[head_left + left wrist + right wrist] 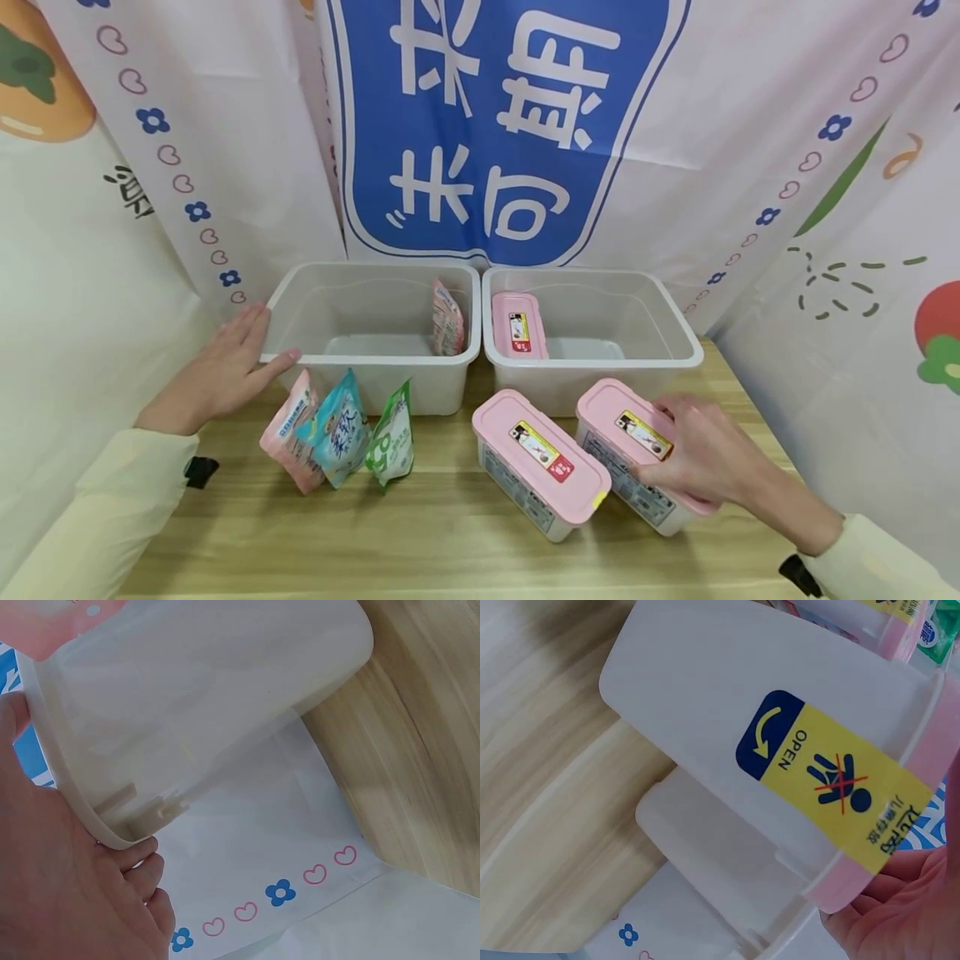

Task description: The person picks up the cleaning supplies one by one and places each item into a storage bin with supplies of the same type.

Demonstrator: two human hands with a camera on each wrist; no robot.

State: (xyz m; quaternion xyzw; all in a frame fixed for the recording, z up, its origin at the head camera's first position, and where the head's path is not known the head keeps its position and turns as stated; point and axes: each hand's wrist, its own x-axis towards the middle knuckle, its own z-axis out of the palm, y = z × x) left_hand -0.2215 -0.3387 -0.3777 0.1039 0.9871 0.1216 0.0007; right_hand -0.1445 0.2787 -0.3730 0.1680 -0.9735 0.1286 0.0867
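My left hand (225, 367) rests at the front left corner of the left bin (397, 361), thumb along its front rim and fingers along its side. Before that bin stand a pink pouch (292, 433), a blue pouch (341, 433) and a green pouch (392, 442). My right hand (708, 450) grips a pink-lidded tub (600, 404) across its lid; a yellow OPEN label (840, 780) shows on its end. A second pink-lidded tub (517, 408) stands left of it.
A white right bin (600, 364) adjoins the left one, with a pink-lidded tub (519, 327) inside. Another pink pouch (447, 321) stands in the left bin. A printed curtain (675, 183) hangs behind and beside the wooden table (420, 550).
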